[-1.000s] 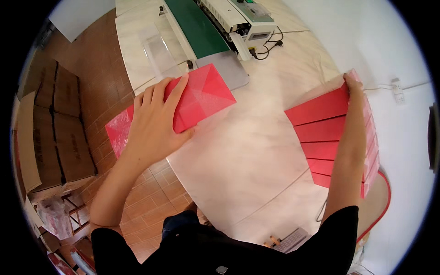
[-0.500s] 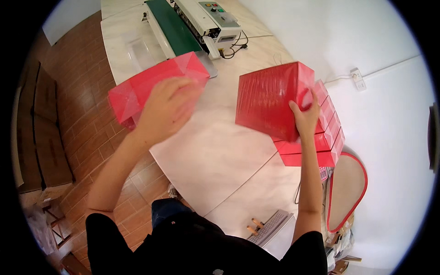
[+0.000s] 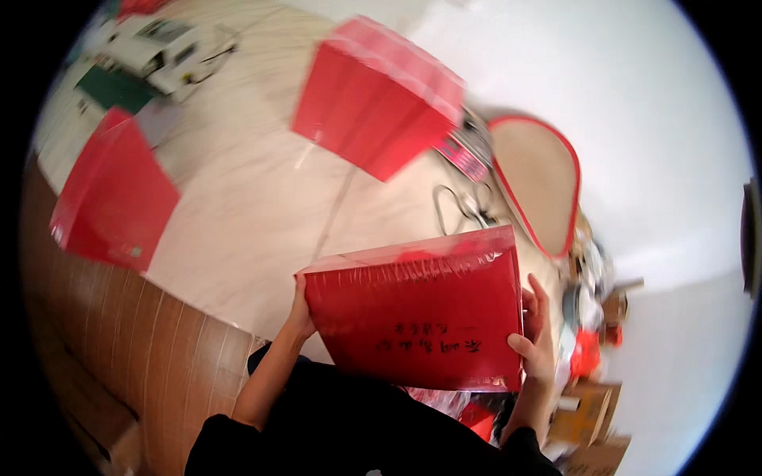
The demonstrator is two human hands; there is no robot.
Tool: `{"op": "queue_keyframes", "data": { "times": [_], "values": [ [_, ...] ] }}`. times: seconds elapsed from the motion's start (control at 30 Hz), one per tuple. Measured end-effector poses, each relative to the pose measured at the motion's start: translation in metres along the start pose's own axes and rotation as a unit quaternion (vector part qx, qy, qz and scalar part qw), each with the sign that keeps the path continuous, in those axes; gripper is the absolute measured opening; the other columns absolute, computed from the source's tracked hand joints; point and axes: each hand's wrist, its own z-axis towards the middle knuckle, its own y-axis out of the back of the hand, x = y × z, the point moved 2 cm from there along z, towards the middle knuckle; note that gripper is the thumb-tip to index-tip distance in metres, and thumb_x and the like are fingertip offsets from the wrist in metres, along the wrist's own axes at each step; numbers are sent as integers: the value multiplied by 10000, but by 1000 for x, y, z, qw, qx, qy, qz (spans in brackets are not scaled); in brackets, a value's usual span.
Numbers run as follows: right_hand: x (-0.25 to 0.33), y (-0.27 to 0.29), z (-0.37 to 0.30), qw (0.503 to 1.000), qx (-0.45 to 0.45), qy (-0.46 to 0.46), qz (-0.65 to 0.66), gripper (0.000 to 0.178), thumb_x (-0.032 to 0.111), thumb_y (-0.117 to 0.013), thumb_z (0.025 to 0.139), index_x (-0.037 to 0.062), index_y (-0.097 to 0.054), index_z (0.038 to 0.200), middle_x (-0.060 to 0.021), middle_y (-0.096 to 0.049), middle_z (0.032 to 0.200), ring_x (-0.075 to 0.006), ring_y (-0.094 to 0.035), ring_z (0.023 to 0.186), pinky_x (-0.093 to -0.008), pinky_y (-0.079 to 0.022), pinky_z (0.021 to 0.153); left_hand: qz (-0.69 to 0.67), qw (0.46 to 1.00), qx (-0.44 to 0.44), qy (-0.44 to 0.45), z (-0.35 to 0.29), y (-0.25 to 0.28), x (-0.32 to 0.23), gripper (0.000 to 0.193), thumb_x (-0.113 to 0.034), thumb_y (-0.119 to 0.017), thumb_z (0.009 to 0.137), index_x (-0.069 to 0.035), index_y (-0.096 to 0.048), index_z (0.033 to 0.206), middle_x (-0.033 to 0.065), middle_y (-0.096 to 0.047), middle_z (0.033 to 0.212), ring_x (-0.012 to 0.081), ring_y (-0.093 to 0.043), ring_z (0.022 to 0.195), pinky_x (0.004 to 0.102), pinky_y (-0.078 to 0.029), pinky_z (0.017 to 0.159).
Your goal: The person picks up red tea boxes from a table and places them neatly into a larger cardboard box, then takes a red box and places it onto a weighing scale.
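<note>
Bearing load: pale table (image 3: 238,214). Red box row (image 3: 373,99) on far side, units packed together, probably for steadiness; contents not visible. Held red box (image 3: 413,317) at table's near side; film-wrapped, closed, contents hidden. Lone red box (image 3: 121,194) at table's left edge, apart from row. Right hand (image 3: 537,341) part-curled round held box's right end, thumb on face. Left hand (image 3: 300,313) clasping left end, fingers mostly hidden. Two-ended hold likely steadies wide box.

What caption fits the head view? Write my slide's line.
Left hand and right hand hold a red box by its ends; more red boxes sit on the table.
</note>
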Motion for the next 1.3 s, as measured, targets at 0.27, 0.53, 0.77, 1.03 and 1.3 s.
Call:
{"op": "queue_keyframes", "data": {
  "times": [0.27,0.53,0.77,1.03,1.3],
  "values": [
    [-235,205,-135,934,-305,65,172,812,664,-496,835,57,-384,1362,-70,-488,1308,-225,-495,1171,-395,-413,983,301,943,54,-132,43,-127,116,914,-753,-405,800,-34,-373,1362,104,-474,1338,228,-460,1226,389,-391,1012],
    [-274,317,-101,915,-323,146,194,890,648,-401,838,-1,-273,1433,-167,-415,1355,-229,-426,1239,-351,-312,1048,416,856,112,-285,77,-229,234,1111,-874,-383,686,-4,-314,1374,111,-419,1345,217,-413,1255,387,-363,1028],
    [-327,334,-85,912,-311,150,221,746,516,-362,862,-8,-332,1392,-152,-453,1301,-228,-453,1206,-362,-348,1023,482,796,102,-352,83,-225,263,1187,-919,-315,656,27,-292,1371,142,-381,1369,237,-377,1279,411,-324,1061],
    [-349,336,-85,918,-299,141,217,723,483,-440,782,-8,-417,1312,-157,-451,1302,-256,-446,1213,-375,-345,1029,479,796,61,-365,70,-206,269,1140,-893,-341,678,16,-311,1366,131,-400,1352,227,-392,1265,393,-331,1046],
    [-350,336,-82,913,-296,154,233,718,506,-441,769,13,-435,1291,-162,-459,1280,-257,-456,1199,-375,-353,1021,478,800,61,-356,68,-202,269,1097,-873,-339,701,7,-334,1355,118,-430,1323,213,-410,1246,375,-334,1036]
  ]
}}
